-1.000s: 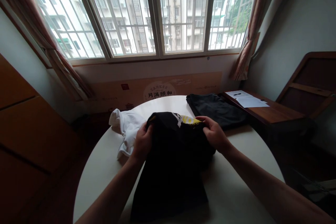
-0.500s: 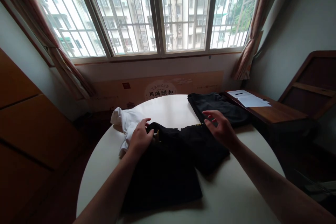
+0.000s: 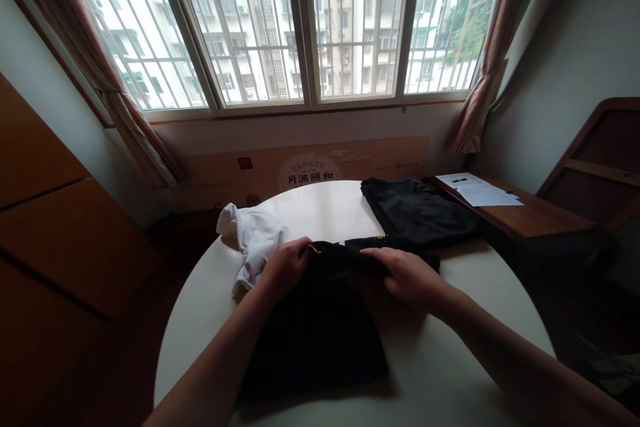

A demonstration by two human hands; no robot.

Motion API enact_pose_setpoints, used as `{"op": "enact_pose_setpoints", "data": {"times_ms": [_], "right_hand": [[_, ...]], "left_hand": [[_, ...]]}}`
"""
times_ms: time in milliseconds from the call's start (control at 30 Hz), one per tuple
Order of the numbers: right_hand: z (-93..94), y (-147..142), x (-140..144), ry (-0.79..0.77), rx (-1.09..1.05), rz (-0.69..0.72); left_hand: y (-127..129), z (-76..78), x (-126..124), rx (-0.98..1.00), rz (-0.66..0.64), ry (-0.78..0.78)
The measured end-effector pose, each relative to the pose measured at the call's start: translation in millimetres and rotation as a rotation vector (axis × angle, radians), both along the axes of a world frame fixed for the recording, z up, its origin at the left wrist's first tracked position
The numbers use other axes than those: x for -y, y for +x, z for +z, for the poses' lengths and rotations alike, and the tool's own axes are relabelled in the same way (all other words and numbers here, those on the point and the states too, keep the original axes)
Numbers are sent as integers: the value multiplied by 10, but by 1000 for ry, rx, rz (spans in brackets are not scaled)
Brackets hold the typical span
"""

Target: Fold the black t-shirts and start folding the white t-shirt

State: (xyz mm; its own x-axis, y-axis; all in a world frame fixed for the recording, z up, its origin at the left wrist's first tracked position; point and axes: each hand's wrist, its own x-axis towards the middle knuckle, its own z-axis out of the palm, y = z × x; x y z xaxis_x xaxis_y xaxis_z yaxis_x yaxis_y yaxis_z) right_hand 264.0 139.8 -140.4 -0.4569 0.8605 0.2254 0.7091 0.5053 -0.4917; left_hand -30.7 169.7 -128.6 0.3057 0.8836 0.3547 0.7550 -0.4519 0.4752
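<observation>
A black garment that looks like a pair of shorts [image 3: 320,333] lies on the round white table, its top edge bunched between my hands. Small yellow details show along that edge. At its upper left corner, my left hand [image 3: 285,270] is closed, pinching the cloth near a yellow strip. My right hand [image 3: 407,273] grips the upper right part, index finger stretched along the edge and the other fingers curled under, partly hidden. Beside my left hand, a crumpled white garment [image 3: 255,233] rests on the table.
Folded dark clothing [image 3: 420,210] sits at the back right of the white table [image 3: 470,333]. Past it, a wooden side table [image 3: 550,213] carries white papers [image 3: 480,190] and a pen. A cardboard panel [image 3: 390,160] stands under the barred window.
My right hand has come down and left and closed on the shorts. My left hand has moved slightly right and pinched the edge. The right part of the cloth is now gathered up.
</observation>
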Motion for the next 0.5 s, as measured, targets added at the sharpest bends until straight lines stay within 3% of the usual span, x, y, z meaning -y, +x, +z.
{"op": "enact_pose_setpoints", "data": {"times_ms": [133,233,333,400,500], "right_hand": [[116,93,-41,181,-190,-182],[132,133,-71,314,-296,-244],[132,155,-117,336,-448,-299],[163,170,-135,189,-643,-309],[249,191,-116,-265,-1013,-208]], "left_hand": [[71,80,69,366,-14,-118],[77,124,127,666,-65,-415],[8,177,194,799,-36,-663],[-66,216,241,868,-73,-776],[-160,254,291,883,-158,-886]]}}
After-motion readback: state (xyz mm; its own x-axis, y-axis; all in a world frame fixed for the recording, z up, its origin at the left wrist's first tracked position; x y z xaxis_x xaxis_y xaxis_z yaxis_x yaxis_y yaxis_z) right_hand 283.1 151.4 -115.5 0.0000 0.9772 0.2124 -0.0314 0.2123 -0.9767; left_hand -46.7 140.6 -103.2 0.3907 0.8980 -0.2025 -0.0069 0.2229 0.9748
